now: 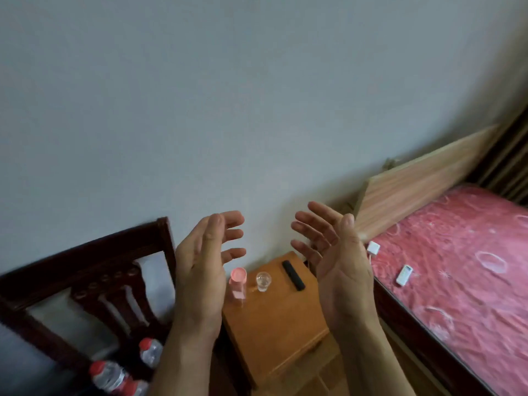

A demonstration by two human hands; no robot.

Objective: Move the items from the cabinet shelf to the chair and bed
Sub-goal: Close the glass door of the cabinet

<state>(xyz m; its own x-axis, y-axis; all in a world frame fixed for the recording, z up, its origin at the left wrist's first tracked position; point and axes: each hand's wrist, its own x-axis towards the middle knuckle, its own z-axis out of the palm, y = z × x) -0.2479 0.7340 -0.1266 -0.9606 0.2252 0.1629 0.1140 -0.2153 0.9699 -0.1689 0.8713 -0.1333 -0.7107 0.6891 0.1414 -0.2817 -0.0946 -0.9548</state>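
cabinet (274,332) top: pink bottle (238,284), glass (263,281), remote (293,275).

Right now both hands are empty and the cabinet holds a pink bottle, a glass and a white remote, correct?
Not quite. The head view shows the remote on the cabinet is black; the white remote lies on the bed. The left hand and right hand are empty, and the pink bottle and glass stand on the cabinet.
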